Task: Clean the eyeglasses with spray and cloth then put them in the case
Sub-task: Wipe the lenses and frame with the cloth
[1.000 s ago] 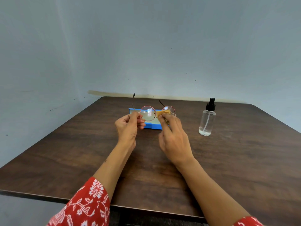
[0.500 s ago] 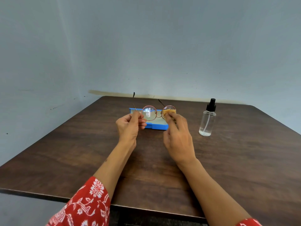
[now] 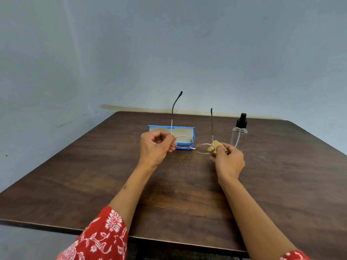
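Thin wire eyeglasses (image 3: 194,146) with 2 round lenses are held above a dark wood-grain worktop (image 3: 93,171), frame running left to right, temples pointing away. The left hand (image 3: 156,145) pinches one lens rim; the right hand (image 3: 228,160) presses a tan cloth (image 3: 217,144) to the other. A blue case (image 3: 193,133) lies open behind, near a clear plastic spray bottle (image 3: 238,136).

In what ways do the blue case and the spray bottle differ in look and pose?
The case is blue and opaque, while the spray bottle is clear with a black nozzle. The case lies low and wide with its pale inside showing; the bottle stands upright, tall and narrow. The case is behind the left hand, the bottle just beyond the right hand. Both rest on the wooden table, untouched.
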